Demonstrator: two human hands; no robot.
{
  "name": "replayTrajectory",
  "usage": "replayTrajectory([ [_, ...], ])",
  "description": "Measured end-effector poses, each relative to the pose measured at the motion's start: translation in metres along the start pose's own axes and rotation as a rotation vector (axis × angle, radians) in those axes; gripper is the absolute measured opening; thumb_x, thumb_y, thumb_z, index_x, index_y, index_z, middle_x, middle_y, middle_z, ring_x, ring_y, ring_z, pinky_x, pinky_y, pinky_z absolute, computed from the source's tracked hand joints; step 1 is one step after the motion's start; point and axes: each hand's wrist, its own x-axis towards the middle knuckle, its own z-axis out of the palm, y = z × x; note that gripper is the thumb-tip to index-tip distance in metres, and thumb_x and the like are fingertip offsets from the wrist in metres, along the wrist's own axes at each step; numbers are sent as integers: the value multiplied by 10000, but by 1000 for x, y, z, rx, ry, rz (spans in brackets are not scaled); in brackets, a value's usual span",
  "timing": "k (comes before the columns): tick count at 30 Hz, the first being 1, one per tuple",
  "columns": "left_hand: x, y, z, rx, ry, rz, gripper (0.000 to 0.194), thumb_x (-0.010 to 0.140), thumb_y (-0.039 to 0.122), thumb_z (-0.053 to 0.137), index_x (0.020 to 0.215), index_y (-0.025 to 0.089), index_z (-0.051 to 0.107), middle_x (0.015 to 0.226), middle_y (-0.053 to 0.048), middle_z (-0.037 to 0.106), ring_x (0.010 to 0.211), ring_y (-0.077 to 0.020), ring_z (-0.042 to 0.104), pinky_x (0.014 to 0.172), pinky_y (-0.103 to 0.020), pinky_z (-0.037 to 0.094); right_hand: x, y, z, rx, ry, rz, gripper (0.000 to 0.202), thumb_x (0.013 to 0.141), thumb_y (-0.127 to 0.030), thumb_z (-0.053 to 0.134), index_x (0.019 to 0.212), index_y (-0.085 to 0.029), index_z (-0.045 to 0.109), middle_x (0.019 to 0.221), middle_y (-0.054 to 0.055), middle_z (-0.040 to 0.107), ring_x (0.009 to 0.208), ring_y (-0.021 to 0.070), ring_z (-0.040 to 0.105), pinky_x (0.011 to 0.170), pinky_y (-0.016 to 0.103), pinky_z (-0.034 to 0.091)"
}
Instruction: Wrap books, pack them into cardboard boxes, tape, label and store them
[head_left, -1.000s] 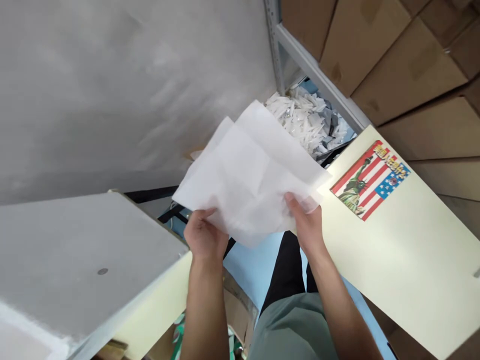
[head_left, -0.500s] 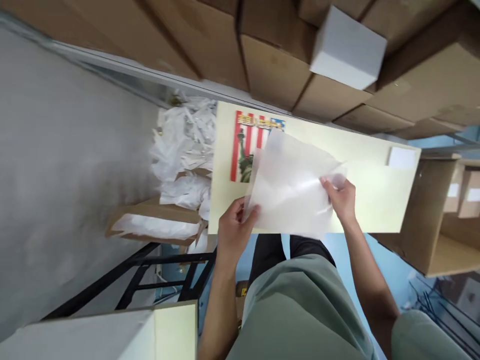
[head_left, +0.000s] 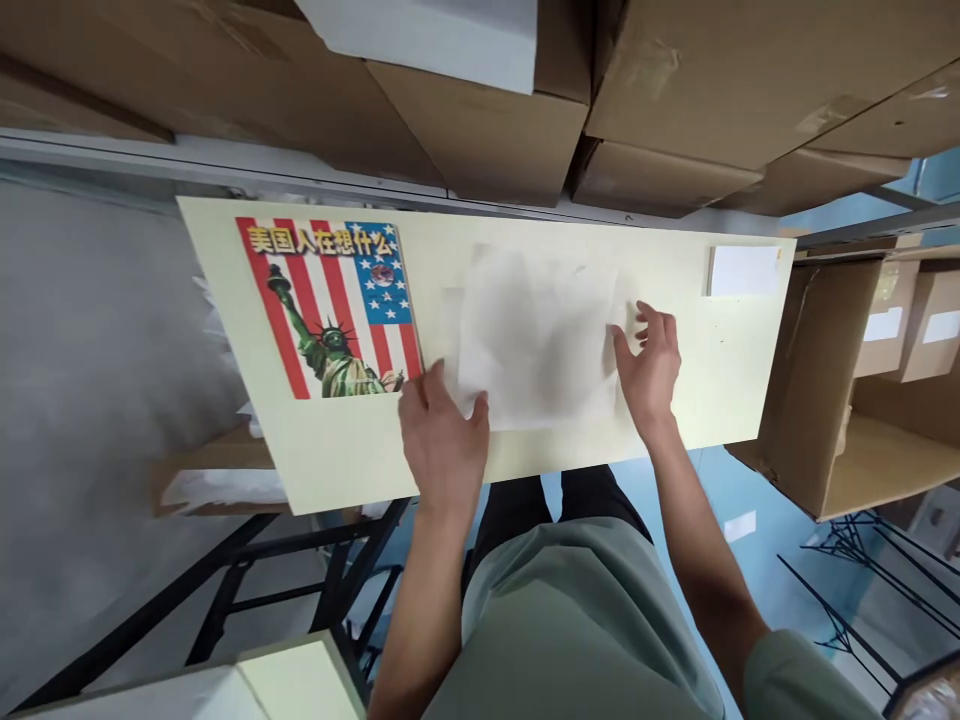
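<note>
A thin translucent sheet or bag (head_left: 536, 340) lies flat on the pale yellow tabletop (head_left: 697, 390). My left hand (head_left: 446, 430) is at its lower left corner, fingers apart, between it and a book (head_left: 334, 310) with a striped flag and statue cover. The fingertips of that hand are near the book's lower right corner; whether they touch it I cannot tell. Just off the sheet's right edge is my right hand (head_left: 649, 365), its fingers spread and holding nothing.
A white stack of paper or cards (head_left: 744, 271) lies at the table's far right. Cardboard boxes (head_left: 675, 80) line the shelf beyond the table. An open carton (head_left: 825, 370) stands at the right, and black metal frames (head_left: 285, 550) at the lower left.
The translucent sheet was held up in both hands and now lies on the table, released. Both hands have opened. The view has shifted left, showing the whole book cover.
</note>
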Motion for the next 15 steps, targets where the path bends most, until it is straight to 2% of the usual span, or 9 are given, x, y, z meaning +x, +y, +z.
replayTrajectory([
  [3,3,13,8,34,46,68,485,856,295,813,1320,202,707,1449,-233,600,1494,-482,472,1319,-691,308,-16,-4,4,45,-127,49,343,1048,-445,678,1304,-220,711,1085,85,726,797,199,663,764,386,581],
  [6,14,19,17,61,51,55,384,876,313,828,1229,200,726,1343,-209,646,1429,-462,510,1290,-697,327,-30,-3,16,46,-179,91,292,1006,-368,713,1248,-207,700,1103,94,701,817,201,660,741,377,563],
  [8,24,19,23,69,53,5,352,870,328,863,1167,193,729,1186,-163,679,1258,-403,622,1197,-618,452,-34,-2,23,50,-162,107,228,989,-308,711,1196,-214,694,1112,97,683,860,209,660,759,379,556],
  [10,33,17,27,63,50,-64,312,852,308,890,1097,192,735,989,-89,683,998,-312,681,1034,-492,545,-34,-1,27,72,-156,120,124,990,-287,705,1100,-231,688,1071,83,675,874,211,646,780,383,549],
  [12,38,15,29,52,29,-101,233,850,289,888,1014,202,748,847,-32,671,804,-243,651,899,-401,550,-32,-1,28,99,-159,127,50,999,-285,693,985,-245,666,1005,61,666,859,205,625,787,378,540],
  [15,38,17,26,10,2,-48,124,888,320,839,922,219,776,818,-19,700,745,-207,634,818,-344,535,-29,-2,26,152,-162,122,129,1014,-290,667,894,-252,634,951,39,664,801,181,600,768,358,525],
])
